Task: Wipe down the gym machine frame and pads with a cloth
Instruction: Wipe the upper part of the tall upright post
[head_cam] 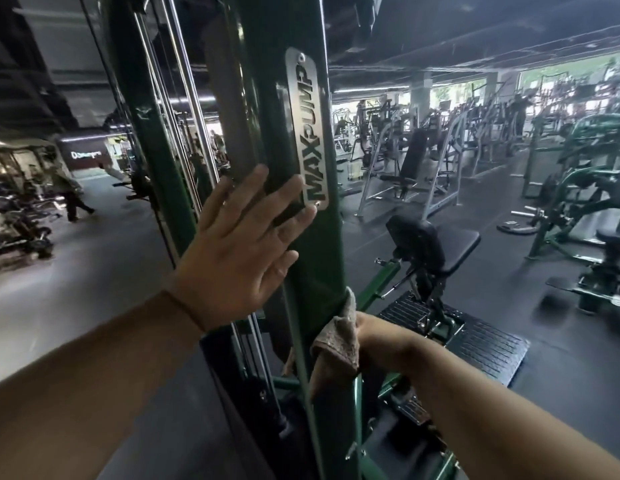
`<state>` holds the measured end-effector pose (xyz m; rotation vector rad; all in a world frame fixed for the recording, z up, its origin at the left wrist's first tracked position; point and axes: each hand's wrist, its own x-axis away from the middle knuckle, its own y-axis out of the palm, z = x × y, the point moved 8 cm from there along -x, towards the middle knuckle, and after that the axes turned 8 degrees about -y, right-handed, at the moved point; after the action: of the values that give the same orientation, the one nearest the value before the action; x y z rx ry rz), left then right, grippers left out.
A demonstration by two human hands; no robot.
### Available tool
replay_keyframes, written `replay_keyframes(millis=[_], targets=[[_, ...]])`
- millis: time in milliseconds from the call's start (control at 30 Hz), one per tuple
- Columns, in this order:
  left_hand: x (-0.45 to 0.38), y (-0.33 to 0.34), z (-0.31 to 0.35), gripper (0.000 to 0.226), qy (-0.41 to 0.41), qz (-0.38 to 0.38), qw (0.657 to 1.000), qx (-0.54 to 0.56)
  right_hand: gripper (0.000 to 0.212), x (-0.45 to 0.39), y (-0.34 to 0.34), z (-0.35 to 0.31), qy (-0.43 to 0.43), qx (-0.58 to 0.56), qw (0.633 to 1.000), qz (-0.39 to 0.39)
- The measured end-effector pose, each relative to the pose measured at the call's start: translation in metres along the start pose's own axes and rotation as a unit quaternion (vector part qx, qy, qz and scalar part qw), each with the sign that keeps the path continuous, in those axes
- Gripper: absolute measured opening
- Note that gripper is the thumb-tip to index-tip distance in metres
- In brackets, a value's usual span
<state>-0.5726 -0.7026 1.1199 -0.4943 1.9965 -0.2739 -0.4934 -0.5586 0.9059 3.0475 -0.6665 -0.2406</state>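
Note:
A tall dark green machine frame post point(267, 98) fills the middle of the view, with a metal MAXPUMP nameplate point(308, 133) on it. My left hand point(239, 251) lies flat on the post with its fingers spread, the fingertips just below the plate. Lower on the same post, my right hand point(374, 336) holds a beige cloth point(338, 337) against the post's right edge; the cloth hides most of its fingers. The machine's black seat pad point(450, 247) stands behind the post on the right.
Chrome guide rods point(184, 116) run up left of the post. A ridged black footplate point(488, 351) lies on the floor under the seat. Rows of other machines point(423, 161) fill the right side. A person point(71, 195) walks at the far left over grey floor.

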Motion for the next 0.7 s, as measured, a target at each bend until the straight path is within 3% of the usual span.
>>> replay_keyframes(millis=[33,100,167,233,267,333,400,500,567,700], targets=[[0.005,0.001,-0.001,0.058,-0.035,0.002,0.999,0.033,0.007,-0.002,-0.001,-0.015,-0.002,-0.026,1.0,0.015],[0.014,0.004,-0.002,0.064,-0.105,0.0,0.987,0.118,0.033,-0.015,-0.008,-0.05,-0.021,-0.066,0.997,0.042],[0.021,0.01,-0.007,0.074,-0.203,-0.014,0.955,0.217,0.048,-0.027,-0.005,-0.084,-0.057,-0.061,0.996,0.017],[0.029,0.022,-0.01,0.072,-0.294,-0.049,0.904,0.308,0.038,-0.038,0.001,-0.099,-0.09,-0.072,0.993,-0.011],[0.034,0.028,-0.007,0.061,-0.319,-0.065,0.877,0.352,0.032,-0.038,0.006,-0.097,-0.087,-0.067,0.993,-0.042],[0.044,0.043,0.002,0.039,-0.367,-0.106,0.79,0.48,0.019,-0.031,0.017,-0.079,-0.06,-0.046,0.993,-0.092],[0.056,0.057,0.013,0.038,-0.409,-0.135,0.679,0.595,0.018,-0.021,0.014,-0.043,-0.022,-0.041,0.995,-0.086],[0.078,0.073,0.03,0.039,-0.43,-0.189,0.589,0.657,0.025,-0.01,0.008,0.002,-0.005,0.011,1.0,-0.021],[0.092,0.081,0.043,0.037,-0.426,-0.235,0.576,0.656,0.022,-0.001,0.006,0.014,-0.006,0.032,0.999,0.008],[0.11,0.084,0.064,0.031,-0.412,-0.27,0.596,0.635,0.036,0.007,0.008,0.007,-0.021,0.024,1.0,-0.002]])
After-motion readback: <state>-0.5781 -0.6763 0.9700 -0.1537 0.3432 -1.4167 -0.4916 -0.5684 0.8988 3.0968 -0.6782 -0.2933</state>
